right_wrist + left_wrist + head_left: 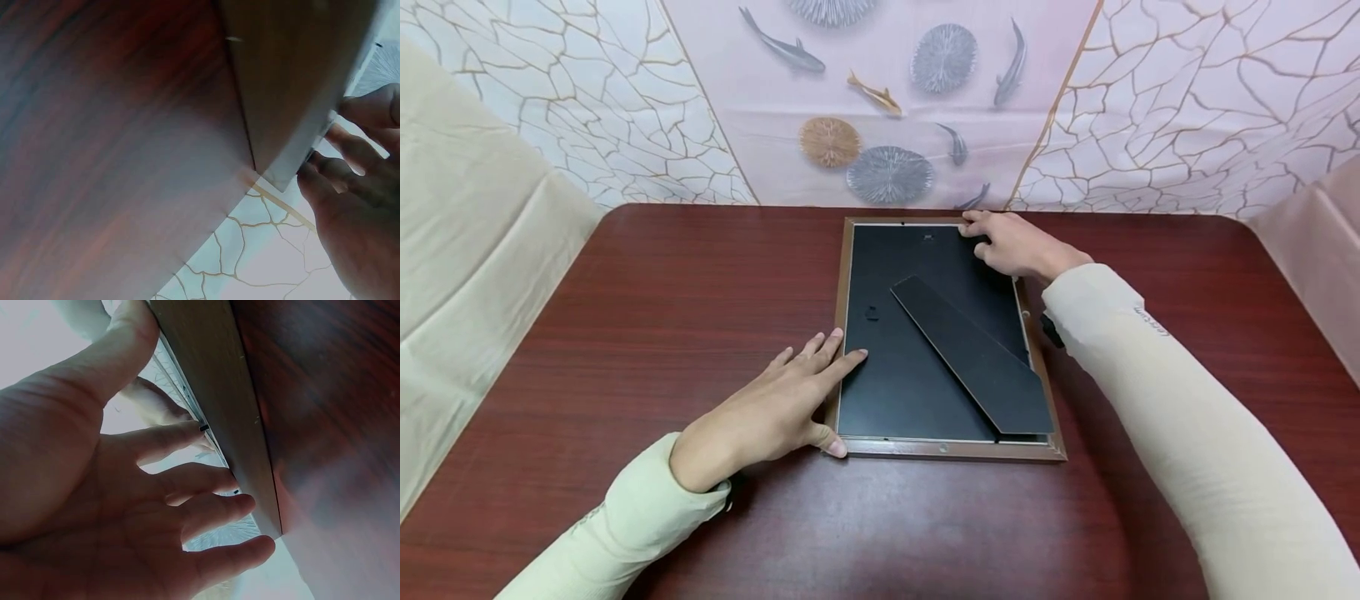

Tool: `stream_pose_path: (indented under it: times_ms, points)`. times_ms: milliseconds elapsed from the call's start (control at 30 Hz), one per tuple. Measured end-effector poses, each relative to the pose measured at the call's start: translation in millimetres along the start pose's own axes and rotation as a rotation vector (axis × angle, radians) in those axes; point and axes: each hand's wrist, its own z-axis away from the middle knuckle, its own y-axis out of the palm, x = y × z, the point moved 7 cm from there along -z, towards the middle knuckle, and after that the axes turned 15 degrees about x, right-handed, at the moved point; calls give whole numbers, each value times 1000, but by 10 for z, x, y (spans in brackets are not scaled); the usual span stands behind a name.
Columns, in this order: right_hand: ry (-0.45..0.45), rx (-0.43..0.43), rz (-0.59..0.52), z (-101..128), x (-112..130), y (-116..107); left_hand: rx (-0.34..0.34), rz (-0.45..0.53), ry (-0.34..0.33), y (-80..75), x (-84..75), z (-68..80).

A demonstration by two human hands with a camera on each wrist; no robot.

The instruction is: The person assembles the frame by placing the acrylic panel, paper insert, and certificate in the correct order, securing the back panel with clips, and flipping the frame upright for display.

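Note:
A brown wooden picture frame (946,448) lies face down on the dark red table (662,317), its black backing board (917,350) and folded easel stand (973,354) facing up. My left hand (808,387) rests flat on the frame's left rail near the bottom-left corner, fingers straight, thumb against the corner. The left wrist view shows those fingers (206,515) along the frame edge (212,394). My right hand (1003,242) sits at the top-right corner with fingers curled on the rail and backing. Its fingertips (319,178) touch the frame (294,75) there.
The table reaches a patterned backdrop (880,108) with fish and round shapes at the far edge. Pale cloth (467,250) hangs on the left and more on the right (1315,250). Bare tabletop lies on both sides of the frame and in front of it.

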Motion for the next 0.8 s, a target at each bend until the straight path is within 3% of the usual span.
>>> stream_pose_path:
  times_ms: [233, 567, 800]
  points:
    - [16, 63, 41, -82, 169, -64, -12, -11, -14, 4, 32, 4]
    - [-34, 127, 71, -461, 567, -174, -29, -21, 9, -2, -1, 8]
    - [-64, 67, 39, -580, 592, -215, -32, -56, 14, -23, -8, 30]
